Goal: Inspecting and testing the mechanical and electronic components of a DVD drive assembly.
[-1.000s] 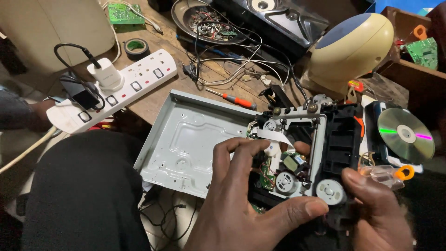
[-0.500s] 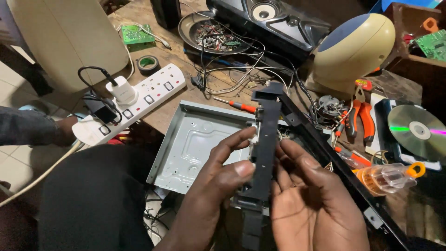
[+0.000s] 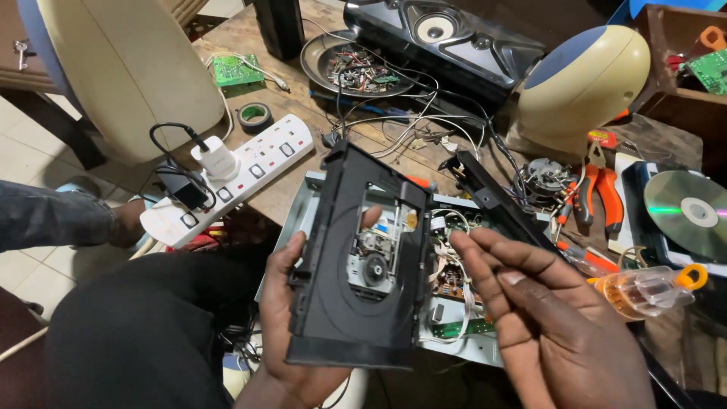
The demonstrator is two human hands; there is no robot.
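My left hand (image 3: 303,333) and my right hand (image 3: 545,326) are both bare: no gloves, no rings, no watch that I can see. My nails are cut short. No sleeve shows at either wrist. Dark, plain trousers (image 3: 144,333) cover my lap below.

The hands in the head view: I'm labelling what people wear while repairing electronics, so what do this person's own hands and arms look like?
Both the left hand and the right hand are bare: no gloves, rings, watch or bracelets show. No sleeve reaches either wrist in the picture. Nails are short and unpainted. The forearms lie mostly outside the picture, so clothing higher up cannot be told.
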